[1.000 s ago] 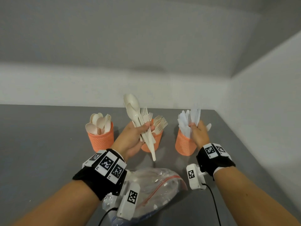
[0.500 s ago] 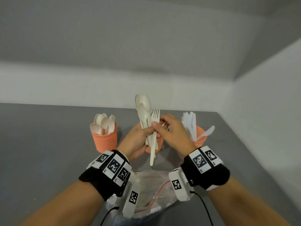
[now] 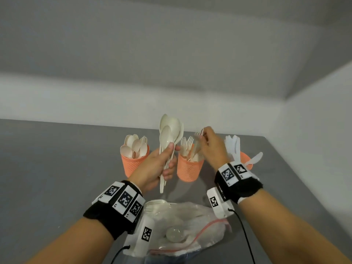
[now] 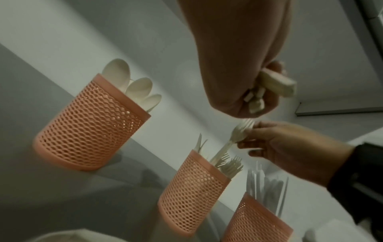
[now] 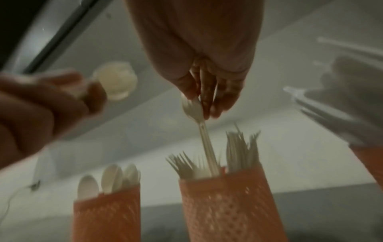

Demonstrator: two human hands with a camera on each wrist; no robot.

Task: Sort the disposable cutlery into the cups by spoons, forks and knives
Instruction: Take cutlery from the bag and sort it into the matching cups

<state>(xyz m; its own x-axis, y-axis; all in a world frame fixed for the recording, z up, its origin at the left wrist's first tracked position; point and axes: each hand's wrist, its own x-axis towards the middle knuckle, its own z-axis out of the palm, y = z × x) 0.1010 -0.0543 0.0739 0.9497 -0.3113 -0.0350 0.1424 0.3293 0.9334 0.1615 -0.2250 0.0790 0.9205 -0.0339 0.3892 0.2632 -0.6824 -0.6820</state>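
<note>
Three orange mesh cups stand in a row on the grey table: the spoon cup (image 3: 133,165) at left, the fork cup (image 3: 188,169) in the middle, the knife cup (image 3: 245,159) at right. My left hand (image 3: 162,164) grips a bunch of cream spoons (image 3: 169,132) upright between the left and middle cups. Over the fork cup my right hand (image 3: 209,145) pinches a single fork (image 5: 199,124) by its head, with the handle end down inside that cup. White knives (image 3: 233,145) fill the right cup.
A clear zip bag (image 3: 182,225) with a red seal lies on the table near me, with a fork (image 3: 155,203) at its mouth. White walls close off the table's far edge and right side.
My right hand left the knife cup, took a fork out of the bunch in my left hand, and carried it over the fork cup. Only spoons stay in my left hand.
</note>
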